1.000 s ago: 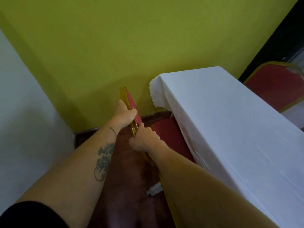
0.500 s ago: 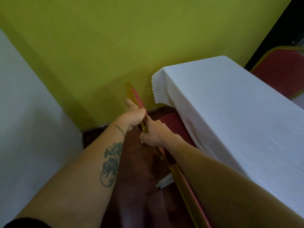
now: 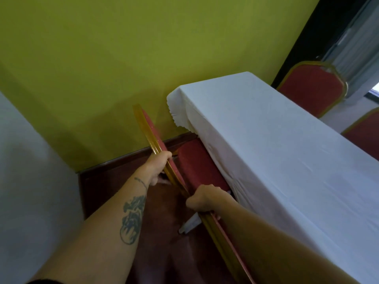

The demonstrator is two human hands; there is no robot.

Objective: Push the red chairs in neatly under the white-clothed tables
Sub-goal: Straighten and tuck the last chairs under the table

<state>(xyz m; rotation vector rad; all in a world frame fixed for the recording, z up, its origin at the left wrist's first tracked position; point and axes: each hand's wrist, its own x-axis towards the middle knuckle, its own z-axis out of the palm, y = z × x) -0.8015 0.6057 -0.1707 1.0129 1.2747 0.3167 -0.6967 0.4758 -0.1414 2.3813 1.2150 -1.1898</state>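
Both arms reach forward and down. The right hand (image 3: 203, 198) is wrapped tight around the gold top rail of the red chair (image 3: 196, 167), at the near end. The left hand (image 3: 158, 168) grips the same rail farther along, thumb side up. The rail runs long from near right to far left, toward the green wall (image 3: 123, 58). The chair faces the counter (image 3: 276, 150), and its red seat sits partly under the white cloth along the counter's left edge. Two more red chairs (image 3: 311, 87) stand past the far right edge.
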